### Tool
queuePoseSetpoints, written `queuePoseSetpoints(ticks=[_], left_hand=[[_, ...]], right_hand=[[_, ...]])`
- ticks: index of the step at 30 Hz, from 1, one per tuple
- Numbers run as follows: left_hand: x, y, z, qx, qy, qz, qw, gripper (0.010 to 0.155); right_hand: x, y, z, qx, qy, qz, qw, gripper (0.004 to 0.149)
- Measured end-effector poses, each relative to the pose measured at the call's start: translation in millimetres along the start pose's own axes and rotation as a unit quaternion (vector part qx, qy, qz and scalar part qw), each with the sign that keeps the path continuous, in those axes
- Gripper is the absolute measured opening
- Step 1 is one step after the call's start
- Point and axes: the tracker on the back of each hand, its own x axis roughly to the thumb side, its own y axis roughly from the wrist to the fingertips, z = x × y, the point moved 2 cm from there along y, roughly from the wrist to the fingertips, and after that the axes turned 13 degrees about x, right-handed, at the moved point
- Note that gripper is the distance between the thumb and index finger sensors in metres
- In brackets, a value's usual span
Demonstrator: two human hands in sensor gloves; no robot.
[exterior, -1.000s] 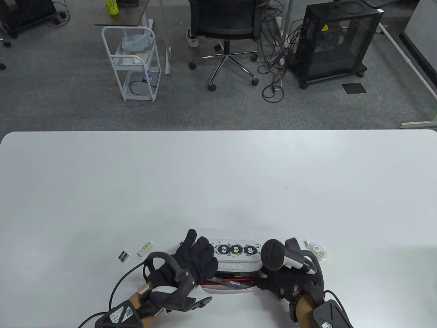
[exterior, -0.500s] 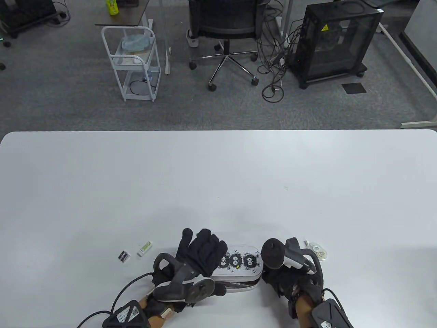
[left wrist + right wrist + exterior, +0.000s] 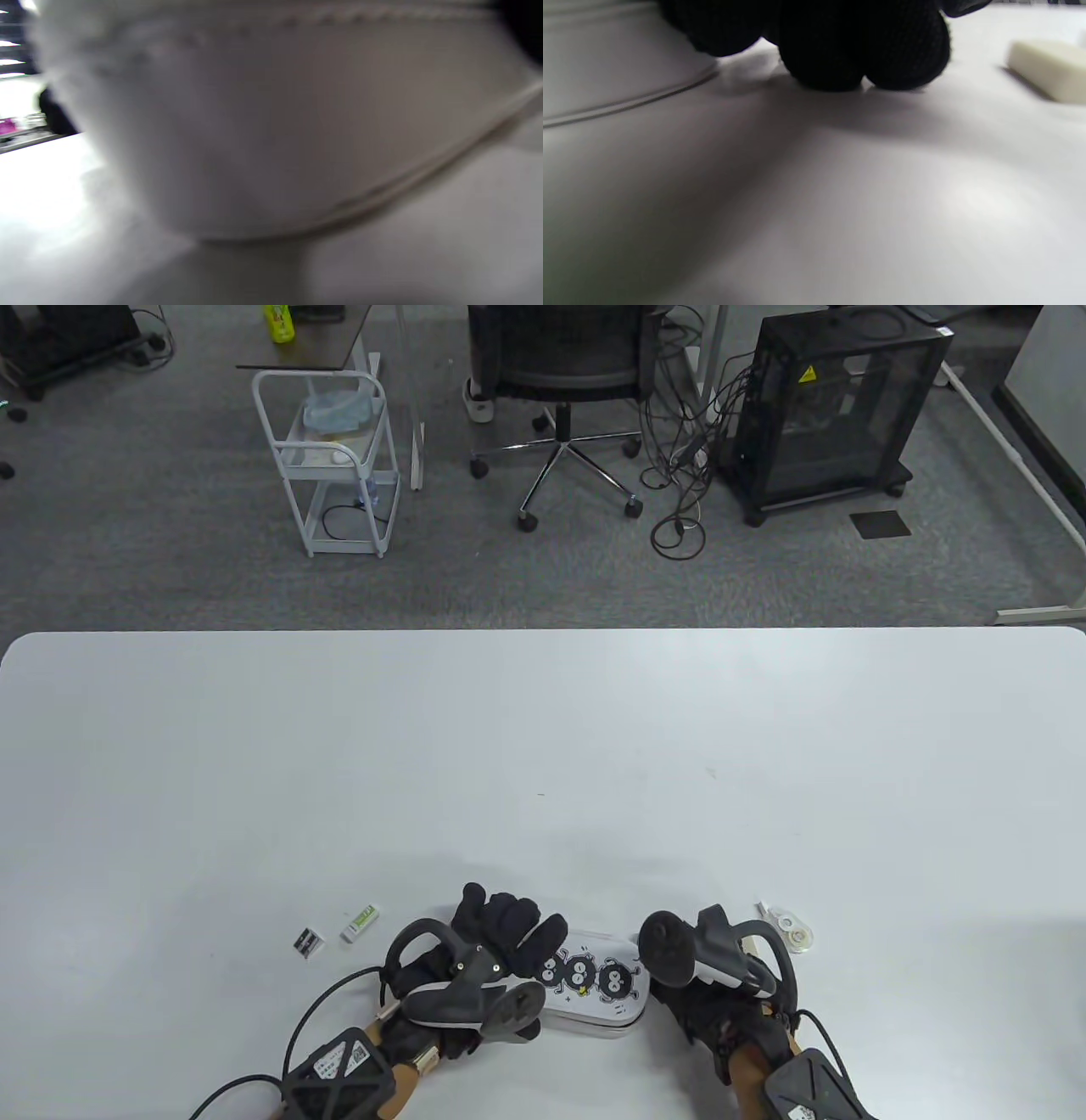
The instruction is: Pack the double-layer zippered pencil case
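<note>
The white pencil case (image 3: pixel 598 984) with black soot-ball figures lies near the table's front edge with its top flap folded down. My left hand (image 3: pixel 505 933) lies over the case's left end, fingers curled on the flap. My right hand (image 3: pixel 683 1014) is at the case's right end, mostly hidden under its tracker. In the right wrist view its gloved fingers (image 3: pixel 840 46) are bunched against the case's end (image 3: pixel 606 63), touching the table. The left wrist view is filled by the blurred white side of the case (image 3: pixel 271 127).
A correction tape (image 3: pixel 793 931) lies right of the right hand. A small eraser with a green label (image 3: pixel 360 923) and a small black-and-white box (image 3: pixel 309 942) lie left of the left hand. A pale block (image 3: pixel 1048 70) shows in the right wrist view.
The left hand has folded the top flap down toward me, covering the open layer with the pens. The case and both hands have shifted slightly toward the front edge.
</note>
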Motion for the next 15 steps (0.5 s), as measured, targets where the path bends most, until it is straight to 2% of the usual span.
queuePoseSetpoints(ticks=[1, 3, 5, 7, 9, 15], left_hand=[[-0.3, -2.6, -0.1, 0.005, -0.001, -0.029, 1.000, 0.108], [-0.2, -7.5, -0.7, 0.006, -0.002, -0.057, 0.998, 0.108], [-1.8, -12.2, -1.0, 0.007, -0.001, -0.076, 0.997, 0.108], [-3.2, -14.5, -1.5, 0.007, -0.004, -0.086, 0.996, 0.108], [-5.5, -14.5, -2.3, 0.001, 0.003, -0.080, 0.997, 0.109], [-4.2, -13.3, -2.0, 0.001, 0.010, -0.072, 0.997, 0.110]], right_hand=[[9.1, 0.3, 1.3, -0.018, 0.000, -0.049, 0.999, 0.064], [24.4, 0.2, 3.7, -0.024, 0.016, -0.103, 0.994, 0.067], [36.5, -1.5, 5.2, -0.003, -0.005, -0.125, 0.992, 0.071], [45.4, -1.7, 6.7, -0.005, 0.000, -0.145, 0.989, 0.075], [51.4, -0.2, 9.2, 0.012, 0.009, -0.160, 0.987, 0.075], [49.2, 4.0, 10.3, 0.011, 0.078, -0.177, 0.981, 0.055]])
